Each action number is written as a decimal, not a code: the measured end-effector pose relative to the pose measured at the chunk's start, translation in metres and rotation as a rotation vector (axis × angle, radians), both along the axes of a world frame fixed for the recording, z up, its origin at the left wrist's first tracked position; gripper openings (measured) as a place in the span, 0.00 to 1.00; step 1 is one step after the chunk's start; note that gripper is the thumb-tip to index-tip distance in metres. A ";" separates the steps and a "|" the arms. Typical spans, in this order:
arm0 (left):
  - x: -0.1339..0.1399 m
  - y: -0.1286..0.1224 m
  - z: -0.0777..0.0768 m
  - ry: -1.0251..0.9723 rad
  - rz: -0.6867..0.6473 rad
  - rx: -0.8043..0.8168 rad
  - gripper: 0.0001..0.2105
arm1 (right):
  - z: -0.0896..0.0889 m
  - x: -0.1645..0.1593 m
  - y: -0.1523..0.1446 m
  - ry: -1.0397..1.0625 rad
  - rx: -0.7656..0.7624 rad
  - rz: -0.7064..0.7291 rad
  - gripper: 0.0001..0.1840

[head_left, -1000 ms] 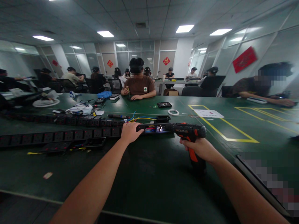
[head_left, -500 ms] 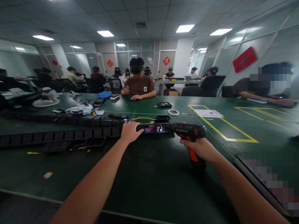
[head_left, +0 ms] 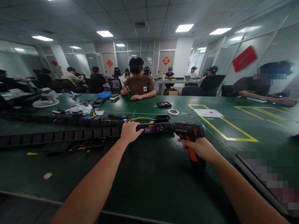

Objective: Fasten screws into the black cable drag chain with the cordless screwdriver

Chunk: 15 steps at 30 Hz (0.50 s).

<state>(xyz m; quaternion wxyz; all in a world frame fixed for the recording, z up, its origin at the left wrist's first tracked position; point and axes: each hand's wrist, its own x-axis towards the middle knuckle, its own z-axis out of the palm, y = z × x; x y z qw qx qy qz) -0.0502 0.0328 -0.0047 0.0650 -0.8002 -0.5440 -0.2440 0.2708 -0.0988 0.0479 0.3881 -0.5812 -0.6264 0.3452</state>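
glass partitions (head_left: 134, 51) close off a wide workroom under a tiled ceiling (head_left: 121, 18). one long green table (head_left: 144, 180) fills most of the foreground, its right side marked with yellow outlines (head_left: 240, 138). across it sits a co-worker in a brown top (head_left: 140, 84), holding a slim tool (head_left: 128, 90); another co-worker (head_left: 247, 87) leans over the table at the far right.

on the table, a long black socket strip (head_left: 67, 136) runs from the left edge of the view to just past the centre. its right-hand part is open, with coloured wires (head_left: 150, 128) and brassy metal showing inside. a second socket strip (head_left: 70, 120) lies just behind it, and loose black panels (head_left: 54, 147) lie just in front.

a black-and-orange cordless drill (head_left: 187, 130) points left, its nose at the strip's opening; whether its tip touches anything inside, i cannot tell. the right hand (head_left: 197, 147) is wrapped round the drill's handle. the left hand (head_left: 131, 132) is clasped over the strip just left of the opening, its thumb reaching rightward.

farther back lie a white sheet (head_left: 209, 113), a blue basket (head_left: 104, 94) and a dark rectangular part (head_left: 163, 105). smaller are a white ring (head_left: 173, 114) near that part and a pale scrap (head_left: 47, 176) at the near left.
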 end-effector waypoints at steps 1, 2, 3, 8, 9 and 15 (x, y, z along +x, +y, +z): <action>0.000 0.000 0.000 0.000 -0.001 0.003 0.21 | 0.000 0.001 0.000 -0.004 -0.001 0.004 0.15; 0.000 0.000 0.000 -0.001 -0.002 0.006 0.21 | 0.000 0.001 0.000 -0.006 -0.002 0.009 0.16; 0.000 0.001 -0.001 -0.002 -0.004 0.007 0.21 | -0.001 0.001 0.000 -0.009 -0.002 0.014 0.16; 0.000 0.003 -0.002 -0.004 0.002 -0.001 0.22 | -0.001 0.002 0.001 -0.024 -0.015 0.012 0.17; -0.001 0.003 -0.002 -0.004 0.000 0.001 0.22 | -0.001 0.002 0.001 -0.031 -0.016 0.008 0.17; -0.001 0.003 -0.002 -0.003 -0.011 0.014 0.21 | -0.004 0.004 0.004 -0.058 -0.018 -0.008 0.19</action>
